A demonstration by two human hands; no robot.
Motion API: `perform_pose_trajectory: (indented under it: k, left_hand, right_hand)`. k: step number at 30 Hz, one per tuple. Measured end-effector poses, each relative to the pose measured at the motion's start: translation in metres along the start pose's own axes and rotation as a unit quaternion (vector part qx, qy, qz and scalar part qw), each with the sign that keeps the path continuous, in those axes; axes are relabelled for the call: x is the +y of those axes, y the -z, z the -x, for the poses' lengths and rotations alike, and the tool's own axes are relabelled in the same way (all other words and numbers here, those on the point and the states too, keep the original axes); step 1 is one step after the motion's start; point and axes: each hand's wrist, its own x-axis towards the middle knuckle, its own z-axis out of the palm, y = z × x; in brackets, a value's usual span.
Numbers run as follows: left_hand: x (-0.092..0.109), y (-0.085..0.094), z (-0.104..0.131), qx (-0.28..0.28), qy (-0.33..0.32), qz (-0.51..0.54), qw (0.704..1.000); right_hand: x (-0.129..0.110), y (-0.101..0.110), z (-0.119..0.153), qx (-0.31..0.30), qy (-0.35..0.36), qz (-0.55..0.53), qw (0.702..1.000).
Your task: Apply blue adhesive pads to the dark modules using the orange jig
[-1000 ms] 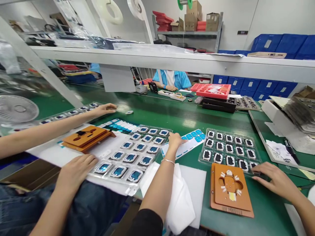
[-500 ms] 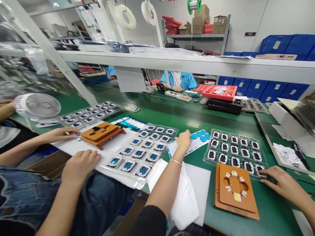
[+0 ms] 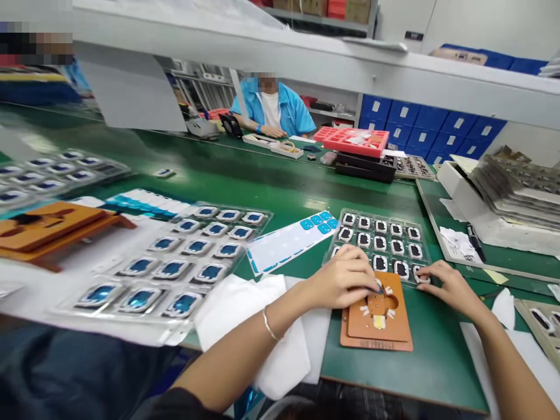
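My left hand (image 3: pixel 345 277) is over the orange fixture (image 3: pixel 361 336), its fingers pinched on a small blue sticker that is mostly hidden. White tabs and a yellow patch show around the fixture's recess. My right hand (image 3: pixel 446 286) is at the near right corner of a clear tray (image 3: pixel 326 256) of white-framed black parts, thumb and finger closed about the corner white-framed part (image 3: pixel 420 274). Left of that tray lies a white sticker sheet (image 3: pixel 280 242) with several blue stickers left at its far right end.
A second clear tray (image 3: pixel 258 219) holds parts with blue faces. White cloth (image 3: pixel 262 326) lies at the table's front edge. Another orange fixture (image 3: pixel 56 233) stands at left. A co-worker in a blue shirt (image 3: pixel 289 108) sits across the table. A white shelf beam (image 3: pixel 280 58) crosses above.
My left hand has moved right from the sticker sheet to the orange fixture, with a blue sticker in its fingers. My right hand stays at the tray corner. The view has swung right.
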Motion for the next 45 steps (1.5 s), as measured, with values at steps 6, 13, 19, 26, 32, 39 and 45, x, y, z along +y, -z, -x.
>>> perform_pose_trajectory:
  k: [6,13,19,26,32,39,45]
  left_hand:
    - [0.006,-0.011,0.007,-0.041,-0.063,0.016,0.997]
    - [0.007,-0.013,0.010,-0.045,-0.071,0.006,0.996]
    - [0.005,-0.002,0.010,-0.102,-0.035,0.061,0.992]
    - [-0.001,-0.001,0.011,-0.129,-0.042,0.084,0.987]
    - [0.001,-0.015,0.015,-0.066,-0.064,0.055,0.994]
    - [0.008,-0.008,0.011,0.009,-0.016,0.043,0.999]
    - [0.010,-0.008,0.012,0.061,0.029,0.008,0.998]
  right_hand:
    - [-0.016,0.005,0.004,0.079,-0.044,-0.077,0.993]
    - [-0.068,-0.019,0.006,0.129,0.037,-0.289,0.948]
    - [-0.083,-0.030,0.010,0.097,0.095,-0.197,0.971]
    - [-0.085,-0.023,0.010,0.081,0.123,-0.136,0.980]
    - [-0.076,-0.017,0.007,0.061,0.134,-0.114,0.982]
    - [-0.075,-0.014,0.008,0.060,0.154,-0.088,0.982]
    - [-0.088,-0.025,0.011,0.110,0.176,-0.065,0.976]
